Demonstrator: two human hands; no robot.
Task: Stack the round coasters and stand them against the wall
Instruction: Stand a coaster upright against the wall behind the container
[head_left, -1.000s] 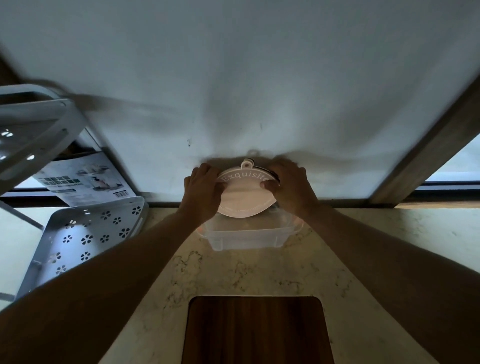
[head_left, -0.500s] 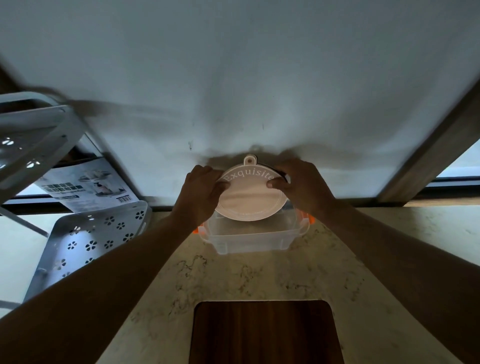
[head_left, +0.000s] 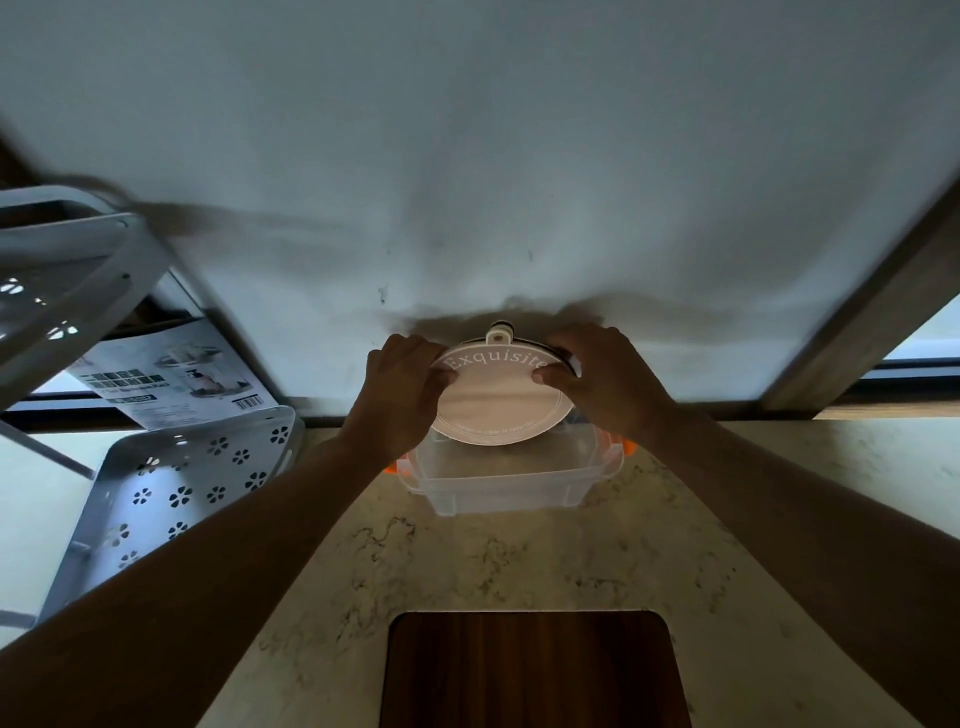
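Observation:
A stack of round coasters (head_left: 501, 402) stands on edge at the base of the white wall (head_left: 467, 182), its pale pink front face reading "Exquisite" with a small hanging tab on top. A darker coaster edge shows behind the front one at the right. My left hand (head_left: 400, 395) grips the stack's left rim and my right hand (head_left: 605, 382) grips its right rim. The stack's lower edge sits at the back of a clear plastic box (head_left: 511, 480); whether it rests in the box or behind it is hidden.
The clear box with orange clips sits on the marble counter (head_left: 519, 561). A white perforated metal rack (head_left: 171, 483) and a printed carton (head_left: 166, 374) stand at the left. A dark wooden board (head_left: 535, 670) lies near me. A wooden window frame (head_left: 857, 322) rises at the right.
The coaster stack has tipped more upright against the wall, with both hands staying on its rims. The view has shifted slightly.

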